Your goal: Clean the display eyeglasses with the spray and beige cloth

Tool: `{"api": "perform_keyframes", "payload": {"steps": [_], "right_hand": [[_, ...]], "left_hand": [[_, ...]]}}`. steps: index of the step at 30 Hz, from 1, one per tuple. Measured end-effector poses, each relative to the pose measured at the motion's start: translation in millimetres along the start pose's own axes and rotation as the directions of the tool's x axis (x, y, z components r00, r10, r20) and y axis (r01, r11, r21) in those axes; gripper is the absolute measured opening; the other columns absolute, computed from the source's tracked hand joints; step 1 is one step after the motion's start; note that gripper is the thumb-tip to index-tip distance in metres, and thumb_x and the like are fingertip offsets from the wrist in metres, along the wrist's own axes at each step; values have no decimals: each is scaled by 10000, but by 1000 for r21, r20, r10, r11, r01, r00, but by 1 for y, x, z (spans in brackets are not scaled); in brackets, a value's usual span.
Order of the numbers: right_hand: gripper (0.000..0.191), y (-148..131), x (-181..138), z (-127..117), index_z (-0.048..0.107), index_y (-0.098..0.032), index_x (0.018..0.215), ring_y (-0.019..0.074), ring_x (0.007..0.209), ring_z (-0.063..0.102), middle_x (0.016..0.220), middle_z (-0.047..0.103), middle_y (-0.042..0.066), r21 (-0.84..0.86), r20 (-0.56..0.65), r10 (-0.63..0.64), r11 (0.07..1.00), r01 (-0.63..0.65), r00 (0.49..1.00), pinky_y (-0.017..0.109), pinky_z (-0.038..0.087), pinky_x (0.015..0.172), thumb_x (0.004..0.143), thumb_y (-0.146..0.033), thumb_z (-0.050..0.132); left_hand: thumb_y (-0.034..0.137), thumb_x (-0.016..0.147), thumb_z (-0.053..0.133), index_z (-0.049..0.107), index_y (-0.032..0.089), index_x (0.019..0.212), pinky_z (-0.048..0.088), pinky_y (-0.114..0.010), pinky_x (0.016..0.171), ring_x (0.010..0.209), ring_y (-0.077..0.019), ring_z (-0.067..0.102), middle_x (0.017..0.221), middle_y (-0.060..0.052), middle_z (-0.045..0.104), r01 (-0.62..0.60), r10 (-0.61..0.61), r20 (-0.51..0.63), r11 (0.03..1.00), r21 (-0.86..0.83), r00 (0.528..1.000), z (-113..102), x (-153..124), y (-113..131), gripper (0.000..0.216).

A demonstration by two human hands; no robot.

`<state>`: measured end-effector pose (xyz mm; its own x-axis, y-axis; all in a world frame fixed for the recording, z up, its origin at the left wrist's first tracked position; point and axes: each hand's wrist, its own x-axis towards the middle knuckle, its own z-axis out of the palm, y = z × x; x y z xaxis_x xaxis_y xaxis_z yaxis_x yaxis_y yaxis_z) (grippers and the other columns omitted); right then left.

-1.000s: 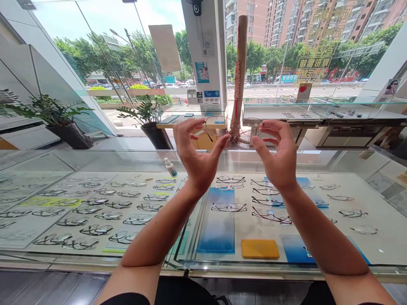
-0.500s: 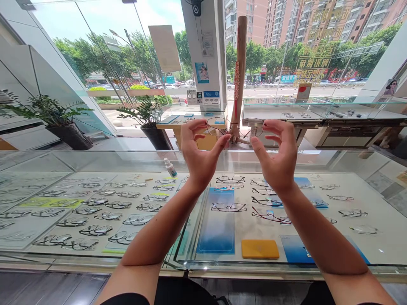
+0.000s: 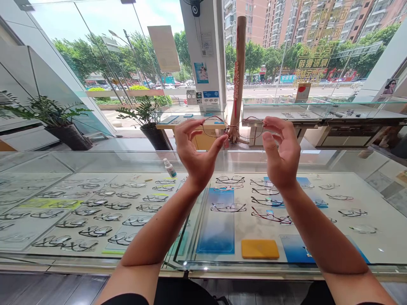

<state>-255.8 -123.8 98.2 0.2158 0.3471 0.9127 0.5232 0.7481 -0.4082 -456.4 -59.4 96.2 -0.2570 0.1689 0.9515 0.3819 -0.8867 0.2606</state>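
Observation:
A pair of thin-rimmed eyeglasses (image 3: 233, 126) is held up in front of me, above the glass counter, lenses spread to left and right. My left hand (image 3: 197, 159) pinches its left side with the fingertips, the thumb reaching toward the lower rim near the bridge. On the other end, my right hand (image 3: 282, 156) is closed at the right corner, its thumb just below the rim. The temples are hard to make out against the background.
Beneath my arms lies a glass display counter (image 3: 219, 269) with rows of eyeglasses (image 3: 95, 230) inside. An orange case (image 3: 260, 249) and a white spray bottle (image 3: 169, 167) are there too. Beyond stand a wooden post (image 3: 241, 63), potted plants (image 3: 155, 131) and large windows.
The eyeglasses have turned so both lenses face me more squarely. My left hand shifted slightly left; my right thumb moved right and up toward the rim.

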Motion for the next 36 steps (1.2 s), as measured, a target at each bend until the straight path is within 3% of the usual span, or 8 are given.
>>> {"api": "perform_keyframes", "payload": {"steps": [3,10,15,20,29,36], "right_hand": [[368,2,3,-2,703,-302,1389,267,1272,753,1371,771,104,74,23,58,996,-59,998,476,641,1015,1122,-485,529],[273,-7,6,-7,802,-277,1231,252,1191,772,1268,819,78,224,6,111,968,-109,994,457,620,1006,1089,-430,626],[249,-14,8,-8,814,-281,1160,246,1147,770,1207,831,65,267,33,189,945,-191,981,444,614,991,1081,-444,644],[291,-17,10,-10,791,-280,1153,243,1132,777,1193,831,66,260,77,239,932,-251,968,437,622,983,1078,-510,630],[288,-17,9,-9,758,-289,1196,244,1176,791,1230,829,69,343,166,242,895,-286,956,454,636,1063,1109,-503,586],[260,-16,7,-6,766,-315,1216,252,1196,799,1197,840,53,396,164,238,873,-285,957,478,643,1083,1101,-480,601]], "left_hand": [[610,862,933,594,319,1277,626,-452,985,1296,-309,705,1300,-80,656,-53,54,-25,997,49,998,-2,0,4,610],[516,886,933,606,316,1320,582,-418,941,1258,-291,685,1301,-68,641,-149,148,-29,988,-29,989,-3,0,6,578],[568,906,905,595,295,1355,571,-407,937,1230,-279,672,1288,-71,641,-144,144,-8,989,25,990,-3,0,4,610],[525,883,947,640,300,1335,562,-440,1040,1217,-274,663,1258,-56,656,-157,156,-11,987,-32,988,-2,-1,1,591],[482,883,970,623,334,1392,558,-454,1163,1306,-272,686,1372,-57,662,3,19,103,979,-203,995,2,-5,-2,634],[529,908,941,600,339,1382,608,-451,1131,1254,-258,732,1374,-59,678,134,-91,178,959,-250,980,5,-7,2,615]]}}
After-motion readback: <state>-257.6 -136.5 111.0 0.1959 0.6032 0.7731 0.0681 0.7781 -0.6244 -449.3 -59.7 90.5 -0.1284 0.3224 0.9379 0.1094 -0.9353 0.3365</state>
